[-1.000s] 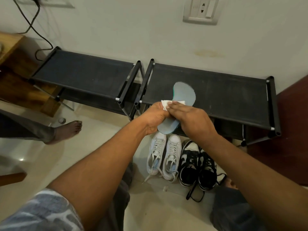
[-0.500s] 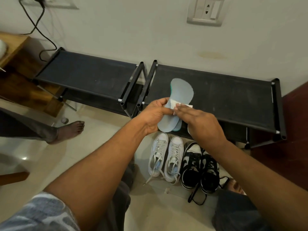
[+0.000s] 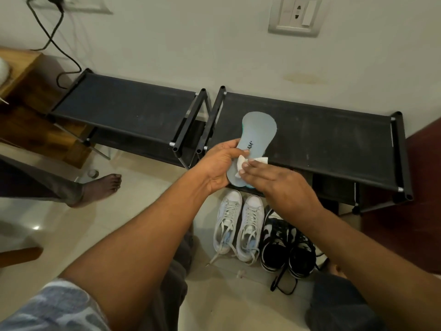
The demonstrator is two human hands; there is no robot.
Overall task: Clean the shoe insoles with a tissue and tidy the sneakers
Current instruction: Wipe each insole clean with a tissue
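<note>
A pale blue insole (image 3: 259, 132) with dark lettering is held upright above the black rack. My left hand (image 3: 219, 163) grips its lower half from the left, thumb over its edge. My right hand (image 3: 272, 180) presses a crumpled white tissue (image 3: 241, 163) against the insole's heel part with its fingertips. A second insole edge, teal, peeks out behind the first at the bottom. On the floor below stand a pair of white sneakers (image 3: 238, 230) and a pair of black-and-white sneakers (image 3: 288, 244), toes toward the rack.
Two low black shoe racks (image 3: 334, 139) stand side by side against the wall. Another person's bare foot (image 3: 100, 187) rests on the tiled floor at left. A wooden table (image 3: 21, 75) and a power cable (image 3: 57, 44) are at far left. My knees frame the bottom.
The tissue under my right hand has slid down the insole from its middle toward the heel, uncovering the lettering. My left hand keeps its grip.
</note>
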